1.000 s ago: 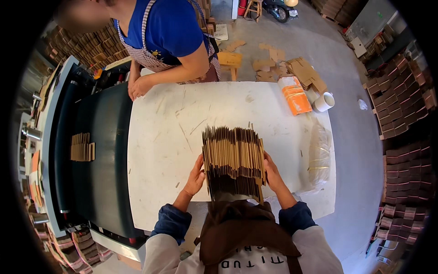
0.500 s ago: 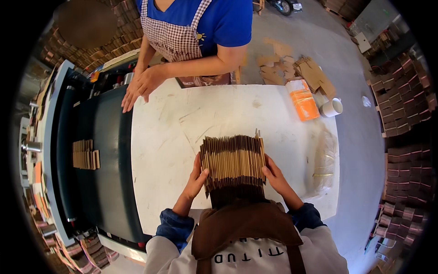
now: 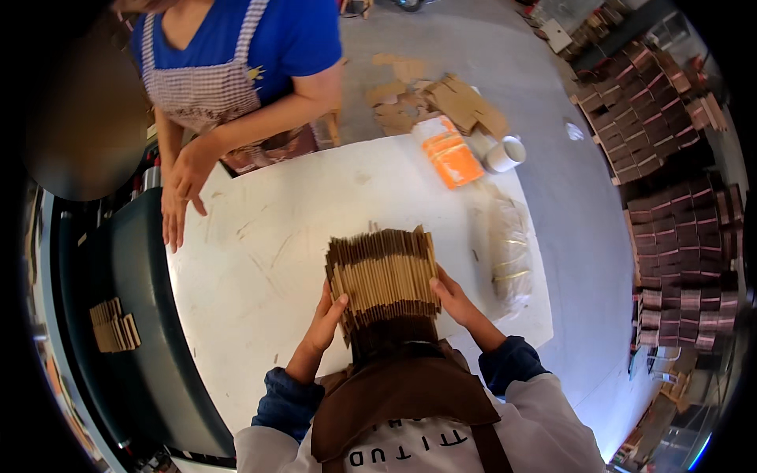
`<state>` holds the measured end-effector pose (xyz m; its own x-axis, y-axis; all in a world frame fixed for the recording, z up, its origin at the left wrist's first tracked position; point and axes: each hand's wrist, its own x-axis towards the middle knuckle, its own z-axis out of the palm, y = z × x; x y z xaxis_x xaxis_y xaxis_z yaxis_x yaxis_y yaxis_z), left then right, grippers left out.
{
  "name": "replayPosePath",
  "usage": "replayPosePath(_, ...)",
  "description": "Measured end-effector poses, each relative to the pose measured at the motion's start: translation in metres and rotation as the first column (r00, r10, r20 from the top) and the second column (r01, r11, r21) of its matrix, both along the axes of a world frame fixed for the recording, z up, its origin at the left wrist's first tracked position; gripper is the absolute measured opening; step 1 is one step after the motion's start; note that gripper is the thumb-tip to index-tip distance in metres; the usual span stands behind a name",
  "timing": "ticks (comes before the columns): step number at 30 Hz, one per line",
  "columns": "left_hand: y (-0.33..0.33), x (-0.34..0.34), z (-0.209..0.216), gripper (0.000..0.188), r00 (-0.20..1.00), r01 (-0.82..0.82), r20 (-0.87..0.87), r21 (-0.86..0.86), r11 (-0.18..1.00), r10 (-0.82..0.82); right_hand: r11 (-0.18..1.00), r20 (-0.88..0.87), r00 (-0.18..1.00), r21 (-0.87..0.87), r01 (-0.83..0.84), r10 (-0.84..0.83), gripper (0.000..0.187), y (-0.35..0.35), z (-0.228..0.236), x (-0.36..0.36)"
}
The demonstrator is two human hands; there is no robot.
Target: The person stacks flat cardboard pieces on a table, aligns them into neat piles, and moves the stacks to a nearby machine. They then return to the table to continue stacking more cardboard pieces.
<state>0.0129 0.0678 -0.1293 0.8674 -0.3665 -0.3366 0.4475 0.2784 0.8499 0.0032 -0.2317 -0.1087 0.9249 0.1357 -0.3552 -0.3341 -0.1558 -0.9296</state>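
Note:
A thick stack of folded brown cardboard pieces (image 3: 384,272) stands on edge between my two hands, close against my apron. My left hand (image 3: 325,317) presses its left side, thumb on the near face. On the opposite side my right hand (image 3: 456,298) grips the stack the same way. Beneath and around it is the white tabletop (image 3: 236,292); whether the stack rests on it or is held just above, I cannot tell. Dark cardboard at the stack's lower end is partly hidden by my brown apron (image 3: 394,394).
Across the table a co-worker in a checked apron (image 3: 205,94) rests one hand over the other near a dark conveyor belt (image 3: 150,299). A few cardboard pieces (image 3: 114,325) lie on the belt. An orange-and-white package (image 3: 448,151), white cup (image 3: 505,154) and clear plastic wrap (image 3: 509,252) line the right side.
My view has turned to the right, so the table and co-worker sit further left. My hands keep the same hold on the cardboard stack.

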Motion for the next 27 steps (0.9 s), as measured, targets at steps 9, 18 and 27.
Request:
replayPosePath(9, -0.136, 0.024, -0.001, 0.081, 0.988, 0.152, -0.03, -0.019, 0.988, -0.153, 0.973, 0.076, 0.97, 0.037, 0.228, -0.23, 0.059, -0.131, 0.003, -0.031)
replayPosePath(18, -0.167, 0.034, 0.043, 0.081, 0.992, 0.021, 0.116, 0.246, 0.969, -0.051, 0.976, -0.025, 0.986, 0.142, 0.165, -0.163, 0.061, -0.17, 0.024, -0.014)
replayPosePath(27, -0.166, 0.038, 0.041, 0.081, 0.984, -0.063, 0.178, 0.377, 0.924, -0.006, 0.988, 0.11, 0.982, 0.015, 0.152, -0.152, 0.057, -0.163, 0.033, -0.006)
